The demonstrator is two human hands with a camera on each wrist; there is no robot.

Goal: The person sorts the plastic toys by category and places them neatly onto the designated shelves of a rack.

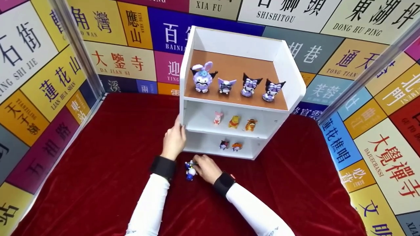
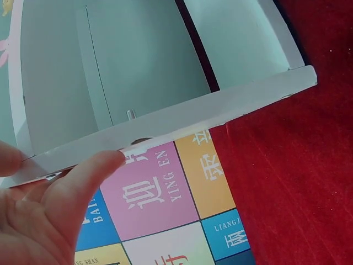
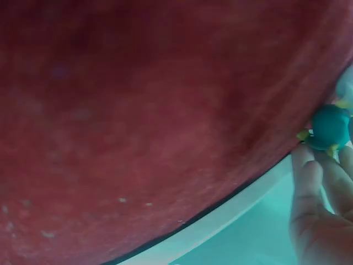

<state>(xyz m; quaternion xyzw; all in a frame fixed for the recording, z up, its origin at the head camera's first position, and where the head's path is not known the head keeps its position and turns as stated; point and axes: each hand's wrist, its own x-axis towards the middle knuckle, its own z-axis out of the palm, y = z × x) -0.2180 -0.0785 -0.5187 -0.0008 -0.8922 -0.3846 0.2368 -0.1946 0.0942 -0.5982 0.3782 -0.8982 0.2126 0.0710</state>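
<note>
A white display shelf with a brown top stands on a red cloth. My left hand grips the front edge of its left side panel; the left wrist view shows the thumb against the panel. Just in front of the shelf's base, my right hand has its fingertips at a small blue-and-white figurine on the cloth. Up close, the fingers bend against a round teal-looking part of it. Whether one or two figurines lie there is hard to tell.
Several purple figurines, such as a bunny-eared one, stand on the top. A pink piglet, a yellow bear and an orange tiger occupy the middle shelf. Two small figurines sit on the bottom. Sign-covered panels surround the cloth.
</note>
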